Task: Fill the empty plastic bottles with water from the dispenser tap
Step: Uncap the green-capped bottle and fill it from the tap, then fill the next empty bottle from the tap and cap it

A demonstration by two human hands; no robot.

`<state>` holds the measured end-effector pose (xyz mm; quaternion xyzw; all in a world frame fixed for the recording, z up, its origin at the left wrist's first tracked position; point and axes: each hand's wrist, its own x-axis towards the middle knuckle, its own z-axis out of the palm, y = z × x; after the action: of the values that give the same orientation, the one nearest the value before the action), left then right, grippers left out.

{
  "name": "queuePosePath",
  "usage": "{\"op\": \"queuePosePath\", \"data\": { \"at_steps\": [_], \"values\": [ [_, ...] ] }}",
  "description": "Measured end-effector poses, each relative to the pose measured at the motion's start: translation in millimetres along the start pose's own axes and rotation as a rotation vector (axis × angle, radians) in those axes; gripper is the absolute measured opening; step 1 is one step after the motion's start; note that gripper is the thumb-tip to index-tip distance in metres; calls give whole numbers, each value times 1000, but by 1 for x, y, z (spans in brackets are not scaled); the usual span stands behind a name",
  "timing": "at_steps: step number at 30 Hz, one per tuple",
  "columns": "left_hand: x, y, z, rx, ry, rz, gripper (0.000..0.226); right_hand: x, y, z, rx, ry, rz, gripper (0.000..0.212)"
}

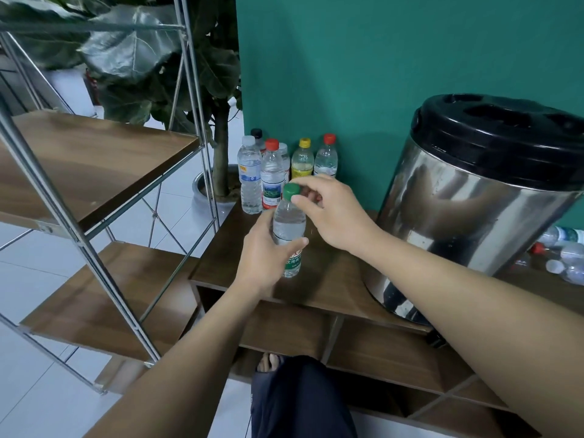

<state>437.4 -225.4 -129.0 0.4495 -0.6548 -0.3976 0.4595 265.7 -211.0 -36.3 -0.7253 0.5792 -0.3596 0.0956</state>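
Dark trousers (pixel 300 403) and a bare foot (pixel 268 361) are showing at the bottom edge, under two forearms reaching out over a wooden bench (pixel 322 279). Above the bench's front part, the left hand (pixel 262 257) is wrapping its fingers and thumb round the middle of a clear bottle (pixel 288 229), holding it upright, with its base at or just above the bench top. At the bottle's top, the right hand (pixel 328 210) is pinching the green cap (pixel 291 191) between thumb and fingers. To the right, a steel dispenser (pixel 474 210) with a black lid is standing on the bench. Farther back, six capped bottles (pixel 271 175) are standing together against the green wall (pixel 347 74). More bottles (pixel 565 254) are lying on their sides beyond the dispenser at the far right. Left of the bench, a metal-framed shelf (pixel 94 165) with wooden boards is standing in front of a potted plant (pixel 218 128).
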Motion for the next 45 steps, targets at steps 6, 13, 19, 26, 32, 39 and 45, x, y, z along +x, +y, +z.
{"op": "queuePosePath", "data": {
  "at_steps": [6, 13, 19, 26, 32, 39, 45],
  "values": [
    [10, -4, -10, 3, -25, -33, 84, -4, -1, 9, 60, -9, 79, 24],
    [-38, 24, -16, 86, 195, -95, 71, -51, -14, -17, 147, 43, 156, 31],
    [-97, 68, 30, -19, 104, 48, 10, -128, -19, -68, 121, 162, 141, 8],
    [-137, 142, 130, -149, -185, 227, 15, -230, 23, -152, 155, 322, 302, 31],
    [-151, 184, 239, -274, -403, 64, 11, -299, 89, -212, 184, 434, 488, 23],
    [-119, 172, 358, -84, -422, -56, 34, -319, 192, -245, 158, 467, 666, 33],
    [-71, 136, 412, 194, -387, 10, 55, -302, 273, -238, 191, 360, 754, 60]
  ]
}}
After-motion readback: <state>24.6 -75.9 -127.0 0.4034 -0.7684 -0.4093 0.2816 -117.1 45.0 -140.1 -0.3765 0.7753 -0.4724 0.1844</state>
